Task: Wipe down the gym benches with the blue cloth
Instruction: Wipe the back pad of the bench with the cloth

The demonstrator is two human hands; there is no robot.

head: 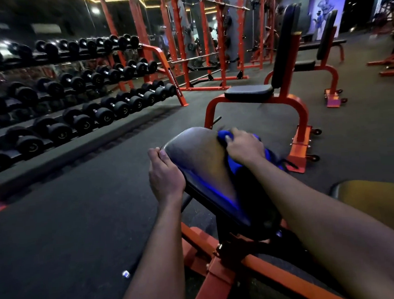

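Blue cloth (234, 169) (crumpled) on black bench (196, 154)

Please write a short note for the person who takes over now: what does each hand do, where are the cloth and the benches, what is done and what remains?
Left hand: grips the left edge of the near bench pad.
Right hand: holds the bunched blue cloth against the right side of that pad.
Done: this pad is being wiped; how much of it is covered cannot be told.
Left: finish this pad, then the second bench just ahead and the third bench beyond it, further right.
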